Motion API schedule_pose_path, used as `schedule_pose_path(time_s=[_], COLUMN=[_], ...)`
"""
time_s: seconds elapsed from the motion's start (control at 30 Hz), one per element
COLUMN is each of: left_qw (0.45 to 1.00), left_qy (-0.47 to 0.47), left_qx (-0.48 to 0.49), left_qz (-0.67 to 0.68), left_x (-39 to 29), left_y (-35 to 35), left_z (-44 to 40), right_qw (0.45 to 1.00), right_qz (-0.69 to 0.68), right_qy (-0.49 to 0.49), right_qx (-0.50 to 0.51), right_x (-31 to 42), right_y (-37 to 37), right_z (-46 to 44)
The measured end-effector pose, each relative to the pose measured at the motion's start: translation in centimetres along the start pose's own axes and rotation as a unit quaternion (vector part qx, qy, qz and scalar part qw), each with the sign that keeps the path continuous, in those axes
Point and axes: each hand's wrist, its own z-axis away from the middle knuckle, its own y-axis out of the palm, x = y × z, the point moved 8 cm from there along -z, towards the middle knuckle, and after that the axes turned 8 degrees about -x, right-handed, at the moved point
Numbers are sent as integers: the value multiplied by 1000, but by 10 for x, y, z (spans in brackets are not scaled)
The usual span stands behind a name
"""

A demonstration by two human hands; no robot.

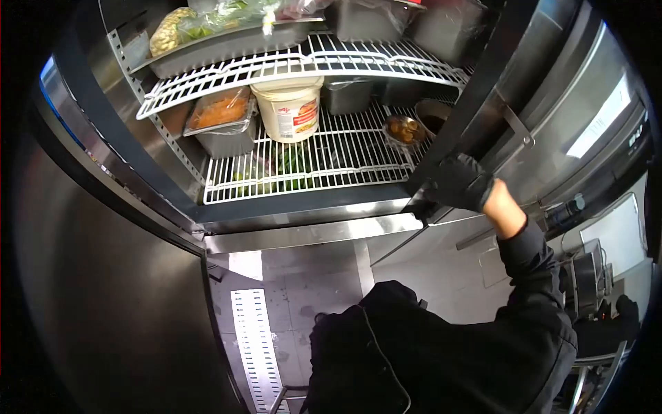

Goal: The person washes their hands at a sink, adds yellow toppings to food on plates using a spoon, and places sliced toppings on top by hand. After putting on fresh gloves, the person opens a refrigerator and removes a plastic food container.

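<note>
My right hand point(463, 182), in a black glove, is closed at the right post of the refrigerator's door frame point(303, 207), with its fingers curled against the post. The fingertips are partly hidden. My left hand is out of view. Just beyond the right hand, on the lower wire shelf point(352, 141), sit a bowl of brown food point(405, 130) under clear wrap and a round container point(433, 114). Farther left stand a white tub point(288, 110) with a red label and a metal pan of orange food point(221, 114) under plastic wrap.
The open refrigerator door point(124, 276) fills the left side. A long tray of bagged produce point(214, 31) and dark containers point(369, 21) stand on the upper rack point(303, 65). Green vegetables point(293, 165) show beneath the lower shelf. A perforated strip point(256, 345) lies on the tiled floor.
</note>
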Motion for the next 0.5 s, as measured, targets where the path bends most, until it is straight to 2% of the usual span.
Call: schedule_pose_path(time_s=[0.03, 0.07, 0.1, 0.13, 0.17, 0.2, 0.23, 0.27, 0.3, 0.33, 0.37, 0.4, 0.43, 0.47, 0.5], left_qw=[998, 988, 975, 942, 884, 697, 565, 421, 406, 397, 488, 567, 555, 567, 571], left_qy=[-27, -47, -41, 35, 127, 293, 356, 424, 406, 419, 305, 183, 194, 218, 231], left_qx=[61, 144, 218, 292, 351, 427, 459, 484, 524, 528, 513, 486, 493, 547, 573], left_qz=[18, 11, -22, -160, -280, -496, -586, -640, -628, -622, -637, -640, -642, -576, -540], left_x=[10, 24, 38, 55, 66, 90, 111, 132, 144, 131, 106, 94, 102, 118, 116], left_y=[-8, -6, 10, 52, 108, 184, 222, 259, 290, 329, 379, 408, 427, 452, 472], left_z=[-4, -8, -12, -16, -5, 29, 26, 25, 8, 35, 89, 121, 114, 106, 121], right_qw=[997, 997, 987, 941, 942, 934, 940, 963, 963, 971, 971, 965, 910, 798, 679], right_qz=[20, 22, -76, -165, -82, 2, 237, 93, -57, -78, -169, -245, -406, -501, -519], right_qy=[38, 44, 107, 169, 181, 199, 170, 211, 245, 207, 108, 85, -36, 87, 240], right_qx=[69, 66, -89, -244, -272, -296, -175, -136, -97, 88, -129, -41, 78, 323, 461], right_x=[-3, 3, 2, -4, -4, -4, 8, 14, 28, 58, 96, 135, 196, 225, 207], right_y=[30, 46, 38, 30, 41, 52, 79, 63, 42, 59, 35, 80, 165, 235, 206], right_z=[7, 9, 13, 28, 44, 62, 71, 82, 95, 115, 136, 166, 207, 260, 298])
